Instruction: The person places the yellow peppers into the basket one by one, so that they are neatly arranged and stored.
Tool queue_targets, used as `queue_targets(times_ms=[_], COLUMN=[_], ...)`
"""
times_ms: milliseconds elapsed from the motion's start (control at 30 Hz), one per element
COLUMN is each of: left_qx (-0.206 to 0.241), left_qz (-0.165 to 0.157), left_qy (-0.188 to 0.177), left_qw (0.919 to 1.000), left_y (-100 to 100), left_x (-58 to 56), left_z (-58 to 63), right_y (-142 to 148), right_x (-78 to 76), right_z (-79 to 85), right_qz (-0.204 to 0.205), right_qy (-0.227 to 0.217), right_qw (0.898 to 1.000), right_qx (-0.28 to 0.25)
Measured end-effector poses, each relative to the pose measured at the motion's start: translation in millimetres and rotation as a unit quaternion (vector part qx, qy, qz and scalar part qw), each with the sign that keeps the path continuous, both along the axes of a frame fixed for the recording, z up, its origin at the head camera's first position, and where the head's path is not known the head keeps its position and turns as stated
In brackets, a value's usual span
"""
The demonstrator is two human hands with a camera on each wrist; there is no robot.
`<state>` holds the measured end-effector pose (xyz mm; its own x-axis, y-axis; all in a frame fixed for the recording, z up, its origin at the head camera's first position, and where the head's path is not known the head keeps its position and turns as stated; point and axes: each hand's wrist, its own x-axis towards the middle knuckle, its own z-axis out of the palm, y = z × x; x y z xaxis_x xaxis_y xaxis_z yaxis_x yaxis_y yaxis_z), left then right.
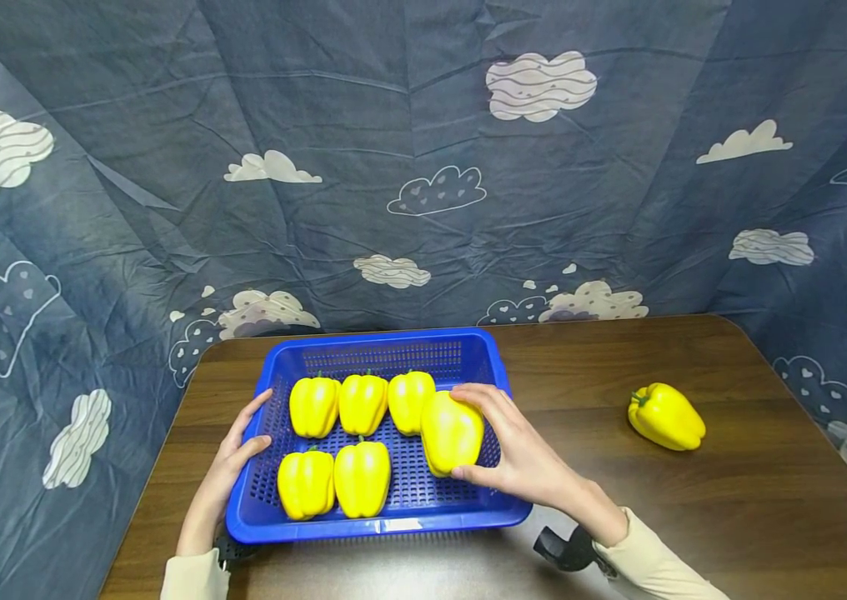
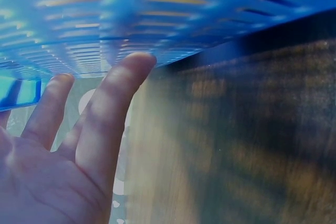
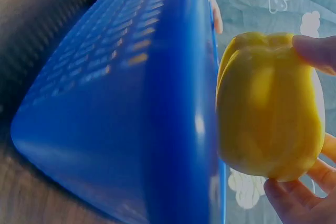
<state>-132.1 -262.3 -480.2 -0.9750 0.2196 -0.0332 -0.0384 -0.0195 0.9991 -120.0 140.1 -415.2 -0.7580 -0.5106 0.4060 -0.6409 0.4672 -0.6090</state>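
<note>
The yellow pepper [image 1: 451,433] in hand hangs over the right part of the blue basket [image 1: 494,367], just inside its right wall, gripped by the right hand [image 1: 521,454] with the fingers curled over its top and the thumb under its lower end; the right wrist view shows the same pepper [image 3: 270,108] pinched between fingertips [image 3: 317,51] above and below, clear of the basket wall [image 3: 173,108]. It looks to be held just above the basket floor rather than resting on it, though that cannot be told for certain. Inside the basket, three peppers [image 1: 362,403] stand in a row along the far side and two peppers [image 1: 333,481] along the near side, which leaves a gap at the near right, under and just nearer than the held one. The left hand [image 1: 232,467] lies against the basket's left wall with fingers straight and spread, steadying it and gripping nothing; the left wrist view shows the fingers [image 2: 113,119] extended up beside the slotted wall [image 2: 157,19]. Well to the right of the basket, one more pepper [image 1: 666,416] lies on its side on the wooden table [image 1: 694,517]. The step in hand seems to be setting this pepper down; the next move calls for lowering it into the near right gap, beside the near row, before the fingers let go.
</note>
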Motion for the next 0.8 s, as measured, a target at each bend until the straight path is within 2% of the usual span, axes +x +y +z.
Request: queue_targets(times_ms=[600, 800], left_qx=[-0.002, -0.004], left_qz=[-0.002, 0.001], left_qy=[0.001, -0.002], left_qw=[1.0000, 1.0000], left_y=[-0.2, 0.1], left_x=[-0.3, -0.4], left_z=[1.4, 1.5], right_y=[-30.7, -40.4], right_x=[13.1, 15.7], right_z=[-11.1, -12.7], right_qz=[0.001, 0.000], right_qy=[-0.025, -0.062], right_qw=[1.000, 0.998], right_qx=[0.018, 0.021])
